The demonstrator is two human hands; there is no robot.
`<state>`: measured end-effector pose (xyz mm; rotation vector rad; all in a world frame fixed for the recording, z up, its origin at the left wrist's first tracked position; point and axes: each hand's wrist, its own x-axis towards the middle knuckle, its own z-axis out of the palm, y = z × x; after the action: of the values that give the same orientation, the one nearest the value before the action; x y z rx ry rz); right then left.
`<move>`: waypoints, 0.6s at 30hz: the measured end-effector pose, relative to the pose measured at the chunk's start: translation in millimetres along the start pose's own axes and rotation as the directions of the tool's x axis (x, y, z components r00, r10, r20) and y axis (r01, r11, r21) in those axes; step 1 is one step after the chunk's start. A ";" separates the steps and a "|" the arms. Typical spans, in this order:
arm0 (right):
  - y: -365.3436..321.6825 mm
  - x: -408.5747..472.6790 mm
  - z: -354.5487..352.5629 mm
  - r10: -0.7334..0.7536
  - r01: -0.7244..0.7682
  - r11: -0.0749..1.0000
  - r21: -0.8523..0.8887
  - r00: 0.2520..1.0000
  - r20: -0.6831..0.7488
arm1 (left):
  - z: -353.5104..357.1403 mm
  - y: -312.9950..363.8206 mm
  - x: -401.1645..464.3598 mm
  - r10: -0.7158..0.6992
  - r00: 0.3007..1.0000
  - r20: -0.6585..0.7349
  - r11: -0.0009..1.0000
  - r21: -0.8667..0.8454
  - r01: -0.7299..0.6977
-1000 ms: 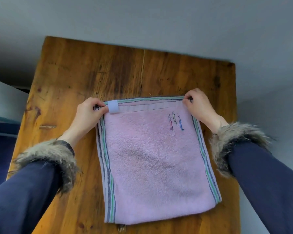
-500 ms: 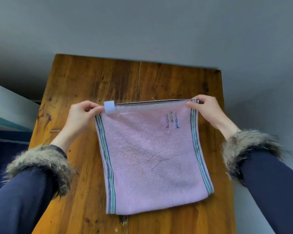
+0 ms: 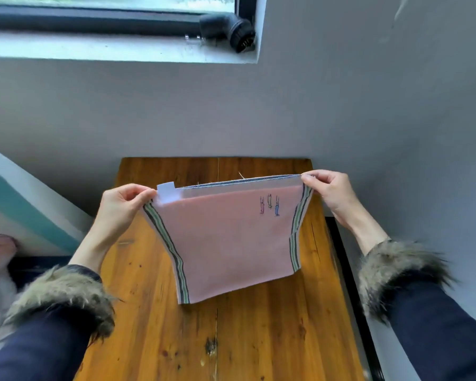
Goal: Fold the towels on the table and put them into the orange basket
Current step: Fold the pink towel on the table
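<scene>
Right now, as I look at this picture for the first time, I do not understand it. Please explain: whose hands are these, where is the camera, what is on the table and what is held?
There is no machine here. A person wears one camera on the head, so you look forward and down at that person's own arms in dark sleeves with fur cuffs. The left hand and the right hand each pinch one top corner of a pink towel with striped side edges and a white label near the left corner. The towel hangs between the hands above a wooden table; whether its bottom edge touches the wood, I cannot tell. I see nothing else on the visible part of the table. Behind it is a grey wall with a window at the top. The orange basket is not in view.
</scene>
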<state>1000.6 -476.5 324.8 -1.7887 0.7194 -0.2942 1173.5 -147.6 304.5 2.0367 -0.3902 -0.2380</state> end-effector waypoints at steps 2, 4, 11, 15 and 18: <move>-11.6 -12.1 -3.2 -0.038 0.038 0.999 -0.010 0.998 -0.044 | -12.5 10.3 -0.5 0.027 0.999 0.046 0.999 0.038 -0.029; -22.1 -20.3 -5.7 -0.070 0.069 0.998 -0.015 0.995 -0.068 | -24.0 17.3 0.6 0.051 0.993 0.102 0.995 0.080 -0.060; -51.2 -16.1 -13.6 -0.196 0.178 0.961 -0.210 0.978 -0.069 | -39.7 35.4 8.1 0.211 0.975 0.071 0.966 0.136 -0.219; -70.8 -8.4 -22.2 -0.195 0.212 0.843 -0.495 0.977 0.087 | -47.3 40.5 15.5 0.243 0.966 0.091 0.932 0.254 -0.259; -84.6 -7.6 -23.5 -0.081 0.183 0.817 -0.547 0.975 0.206 | -51.2 44.3 20.2 0.244 0.963 0.113 0.894 0.358 -0.268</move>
<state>1009.5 -474.6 412.5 -2.4043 0.5894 -0.0054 1201.3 -132.8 367.7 2.3202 -0.7897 -0.0696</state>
